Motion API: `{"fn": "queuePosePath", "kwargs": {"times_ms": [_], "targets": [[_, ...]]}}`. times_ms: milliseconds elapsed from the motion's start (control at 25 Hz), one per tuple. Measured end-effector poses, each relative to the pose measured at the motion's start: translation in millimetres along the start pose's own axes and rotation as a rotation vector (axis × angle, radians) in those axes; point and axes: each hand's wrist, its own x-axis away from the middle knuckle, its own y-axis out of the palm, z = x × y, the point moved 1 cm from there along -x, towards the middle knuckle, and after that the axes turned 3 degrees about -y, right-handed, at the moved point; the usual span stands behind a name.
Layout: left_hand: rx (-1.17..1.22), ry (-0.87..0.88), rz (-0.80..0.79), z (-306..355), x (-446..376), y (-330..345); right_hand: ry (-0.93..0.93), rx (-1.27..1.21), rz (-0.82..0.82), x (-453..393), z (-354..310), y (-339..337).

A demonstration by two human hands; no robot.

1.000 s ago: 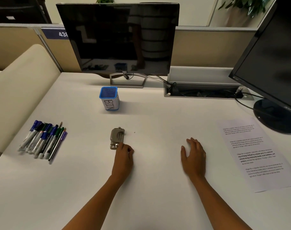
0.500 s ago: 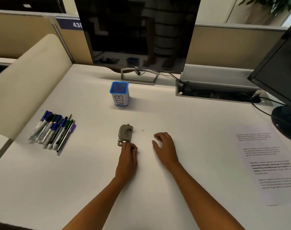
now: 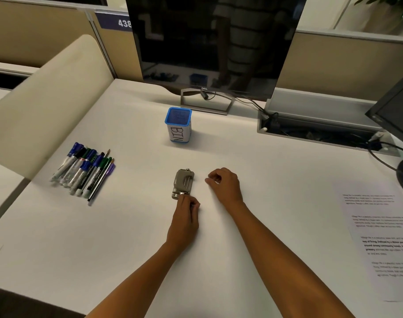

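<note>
We're in an office, no question. A white counter [image 3: 127, 226] sits boxed in by beige cubicle partitions [image 3: 35, 31], one of them carrying a blue number plate [image 3: 117, 21] reading 438. A dark Dell monitor [image 3: 214, 37] stands at the back, with a second monitor [image 3: 395, 111] at the right edge. Between them runs an open cable trough [image 3: 310, 131] with leads trailing out. A row of markers and pencils [image 3: 85, 173] lies on the left, a printed sheet [image 3: 384, 237] on the right, and a blue pot marked BIN [image 3: 178, 125] stands mid-counter.
</note>
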Motion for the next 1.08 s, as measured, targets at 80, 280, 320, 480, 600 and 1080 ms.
{"fn": "queuePosePath", "kwargs": {"times_ms": [80, 280, 320, 480, 600, 1080], "targets": [[0.001, 0.004, 0.0, 0.2, -0.1, -0.1, 0.003, 0.028, 0.002, -2.3, -0.3, 0.2], [0.009, 0.011, -0.015, -0.2, 1.9, -0.5, -0.076, 0.168, -0.078, -1.9, 0.5, 7.0], [0.007, 0.023, -0.022, 0.3, 2.2, -0.6, -0.104, 0.208, -0.09, -0.6, 1.7, 9.6], [0.034, 0.093, -0.054, 8.2, 4.7, -4.7, -0.088, -0.018, 0.036, 6.4, 12.7, 7.9], [0.127, 0.09, 0.064, 23.4, -12.9, -16.4, 0.02, -0.269, 0.214, 0.3, 24.3, 0.4], [-0.162, -0.043, 0.261, 38.6, -244.1, -78.7, 0.083, -0.535, 0.162, -3.6, 33.8, 4.4]]}}
